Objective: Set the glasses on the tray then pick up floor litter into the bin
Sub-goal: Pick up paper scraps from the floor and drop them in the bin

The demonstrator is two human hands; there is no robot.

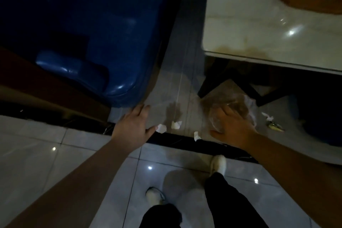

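Litter [176,124] between hands, bin [103,42] perhaps adjacent

A deep blue bin [96,29] fills the upper left of the frame. The table [259,29] at upper right is glossy cream with brown stains. White paper scraps [176,124] dot pale grey tiles [37,153]. Below, white shoes [218,164] meet black trousers [227,200].

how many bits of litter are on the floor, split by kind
white paper scraps: 4
clear plastic bag: 1, under the right hand
yellowish wrapper: 1
total: 6
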